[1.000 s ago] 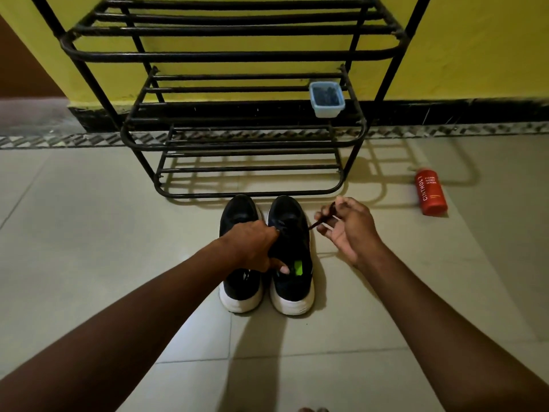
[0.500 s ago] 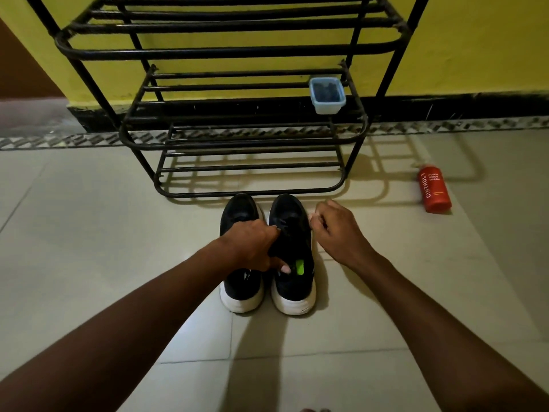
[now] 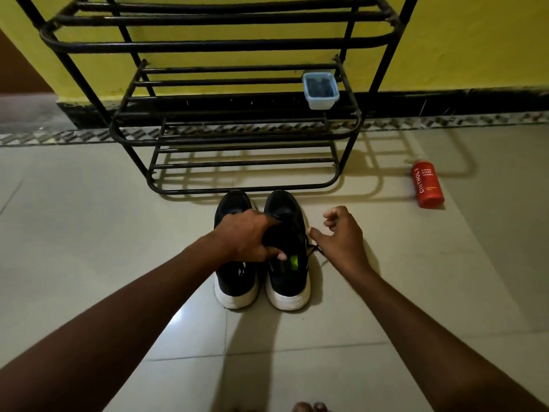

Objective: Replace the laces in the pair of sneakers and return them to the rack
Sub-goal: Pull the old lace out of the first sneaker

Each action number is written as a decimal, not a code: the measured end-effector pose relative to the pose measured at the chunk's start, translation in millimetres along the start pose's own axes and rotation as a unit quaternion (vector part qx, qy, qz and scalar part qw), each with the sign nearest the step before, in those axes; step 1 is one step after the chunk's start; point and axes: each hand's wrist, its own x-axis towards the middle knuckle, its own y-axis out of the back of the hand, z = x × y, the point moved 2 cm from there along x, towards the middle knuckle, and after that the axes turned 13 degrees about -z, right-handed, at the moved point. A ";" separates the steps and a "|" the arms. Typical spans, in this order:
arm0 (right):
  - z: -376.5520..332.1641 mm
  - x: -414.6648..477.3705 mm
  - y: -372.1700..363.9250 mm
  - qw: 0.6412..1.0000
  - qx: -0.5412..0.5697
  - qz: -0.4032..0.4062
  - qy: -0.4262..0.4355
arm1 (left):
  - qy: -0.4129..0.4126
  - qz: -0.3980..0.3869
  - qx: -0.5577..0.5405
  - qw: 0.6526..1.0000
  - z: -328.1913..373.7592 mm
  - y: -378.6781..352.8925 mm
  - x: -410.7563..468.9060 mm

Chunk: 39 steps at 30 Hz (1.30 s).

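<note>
The sneakers (image 3: 235, 282) stand just in front of the rack (image 3: 208, 45), unlacing apparently underway: the left hand (image 3: 246, 237) grips one shoe's upper, while the right hand (image 3: 341, 234), thumb apart from loosely curled fingers, must next pinch the loose lace (image 3: 315, 249).

Arms outstretched — left grip (image 3: 246, 237) clenched, right grip (image 3: 341, 234) loose.

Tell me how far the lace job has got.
Done: nothing clearly. In hand: the left hand grips the right sneaker; a loose lace trails by the right hand. Left: lacing, then it and the left sneaker, both on the floor, go onto the rack.
</note>
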 end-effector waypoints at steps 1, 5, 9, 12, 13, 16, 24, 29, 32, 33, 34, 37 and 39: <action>-0.1 -6.5 -3.8 0.999 -0.022 0.012 0.019 | -0.003 0.022 -0.001 1.000 1.5 2.1 0.7; -6.9 -29.3 -14.8 0.986 -0.114 0.060 0.108 | -0.010 0.094 -0.061 0.994 16.1 4.9 8.3; -10.1 -32.3 -26.9 0.979 -0.132 -0.004 0.158 | 0.007 0.104 -0.068 0.992 27.0 -0.1 16.6; -5.8 -32.0 -34.7 0.988 -0.085 -0.009 0.132 | 0.029 0.119 -0.042 0.992 32.0 -4.5 20.0; -4.2 -32.7 -36.7 0.990 -0.072 -0.007 0.124 | 0.034 0.122 -0.028 0.992 33.0 -5.2 20.6; -2.2 -37.2 -40.5 0.991 -0.056 0.000 0.125 | 0.033 0.124 -0.015 0.992 32.7 -1.3 21.8; -0.4 -46.0 -50.6 0.987 -0.081 0.041 0.134 | 0.126 0.209 -0.259 0.934 17.2 -0.9 24.0; 2.0 -45.5 -51.3 0.985 -0.107 0.053 0.128 | 0.021 0.147 -0.496 0.856 12.6 1.3 30.1; 1.9 -44.0 -50.5 0.984 -0.121 0.054 0.122 | -0.032 0.059 -0.387 0.919 10.7 5.2 32.1; 0.9 -43.5 -51.1 0.983 -0.125 0.055 0.125 | -0.027 0.050 -0.297 0.953 8.8 6.2 34.1; -0.3 -43.3 -52.1 0.981 -0.130 0.059 0.131 | -0.018 0.045 -0.222 0.974 7.3 6.9 35.9; -3.0 -43.1 -55.2 0.979 -0.141 0.059 0.136 | 0.031 0.073 -0.242 0.967 4.6 6.3 40.4; -3.4 -41.9 -55.9 0.979 -0.146 0.047 0.131 | 0.084 0.122 -0.418 0.896 1.2 7.2 39.1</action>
